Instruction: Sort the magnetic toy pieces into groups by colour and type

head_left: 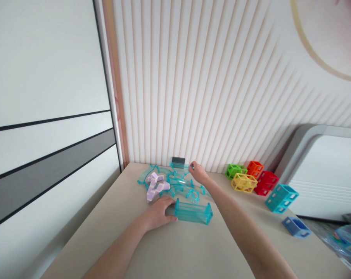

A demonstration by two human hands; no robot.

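Observation:
My left hand (160,213) curves around the near end of a clear teal trough-shaped track piece (192,213), with finger and thumb at its two left corners. The piece lies lengthwise across the front of the pile. Farther back, by the wall, my right hand (197,172) is pinched at the right end of another clear teal track piece (179,166). Between the hands lies a pile of clear teal track pieces (179,181), some curved. Purple brick-patterned pieces (156,186) rest on the pile's left side.
On the right of the table (222,248) stand open-frame blocks: green (236,171), yellow (244,183), orange (255,169), red (266,183), teal (281,198) and blue (296,226). A dark socket (178,160) is on the ribbed wall (163,97). A white cabinet (47,77) stands left.

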